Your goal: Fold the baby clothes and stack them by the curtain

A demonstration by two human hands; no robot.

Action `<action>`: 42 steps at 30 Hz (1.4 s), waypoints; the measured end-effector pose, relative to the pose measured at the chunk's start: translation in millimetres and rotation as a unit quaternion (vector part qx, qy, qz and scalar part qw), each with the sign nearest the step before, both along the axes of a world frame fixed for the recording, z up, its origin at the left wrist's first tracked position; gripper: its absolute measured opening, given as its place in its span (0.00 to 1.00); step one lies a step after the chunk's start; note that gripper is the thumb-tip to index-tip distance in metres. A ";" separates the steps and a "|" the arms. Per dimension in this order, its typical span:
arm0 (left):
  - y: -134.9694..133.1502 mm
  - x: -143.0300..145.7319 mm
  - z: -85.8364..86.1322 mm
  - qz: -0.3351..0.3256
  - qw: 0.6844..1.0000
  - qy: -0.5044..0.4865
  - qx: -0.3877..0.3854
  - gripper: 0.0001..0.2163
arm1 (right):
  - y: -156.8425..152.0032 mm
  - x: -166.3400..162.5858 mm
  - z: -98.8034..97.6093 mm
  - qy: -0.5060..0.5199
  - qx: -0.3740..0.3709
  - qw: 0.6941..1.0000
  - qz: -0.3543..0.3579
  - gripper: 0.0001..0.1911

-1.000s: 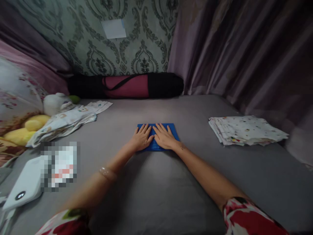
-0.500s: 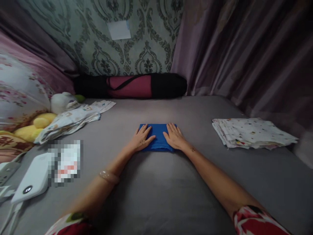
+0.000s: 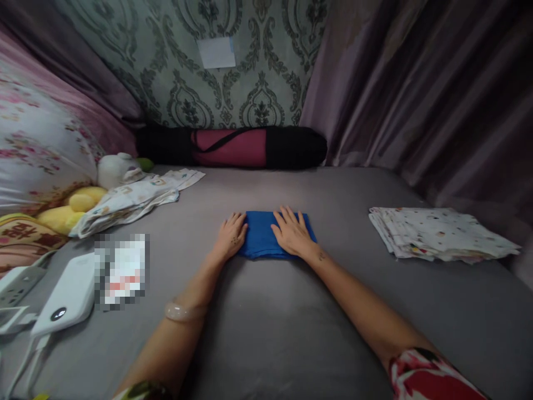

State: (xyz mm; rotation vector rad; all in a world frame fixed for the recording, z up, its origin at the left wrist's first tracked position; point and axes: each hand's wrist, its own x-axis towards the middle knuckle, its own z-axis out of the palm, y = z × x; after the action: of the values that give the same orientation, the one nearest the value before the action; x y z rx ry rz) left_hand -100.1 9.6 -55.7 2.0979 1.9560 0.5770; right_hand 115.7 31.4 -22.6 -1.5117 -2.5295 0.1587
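A folded blue cloth (image 3: 260, 236) lies flat on the grey bed sheet (image 3: 266, 311), in the middle of the head view. My left hand (image 3: 232, 236) is at the cloth's left edge, fingers extended and thumb touching that side. Across the right part of the cloth rests my right hand (image 3: 291, 230), palm down with its fingers spread. Neither hand is closed around anything. The right hand covers part of the cloth's right side.
To the right lies a stack of folded white printed cloth (image 3: 441, 233). A printed garment (image 3: 137, 200), yellow plush toy (image 3: 66, 216), white power bank (image 3: 69, 294) and power strip (image 3: 20, 286) are at left. A black and pink long bag (image 3: 233, 147) lies along the wall.
My left hand has slid off the cloth's top to its left edge. My right hand lies further in on the cloth, fingers more spread. The view has shifted slightly left.
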 end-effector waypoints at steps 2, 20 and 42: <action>0.0 -4.4 -1.3 0.012 1.000 -0.016 0.015 0.21 | 0.0 -13.3 -0.2 0.006 0.004 1.000 0.013 0.30; 3.5 -24.0 -11.1 0.022 0.990 -0.106 0.086 0.16 | -11.2 -90.7 -1.7 0.018 -0.011 0.999 0.042 0.30; -14.9 13.0 46.1 0.105 0.987 0.000 -0.121 0.22 | -7.1 75.6 25.8 0.118 -0.139 0.935 -0.306 0.16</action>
State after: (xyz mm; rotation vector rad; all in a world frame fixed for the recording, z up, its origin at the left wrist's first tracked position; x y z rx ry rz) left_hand -87.1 -5.3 -9.6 1.7621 2.1420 0.3513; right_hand 191.3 24.3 3.2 -2.1558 -1.8045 0.5789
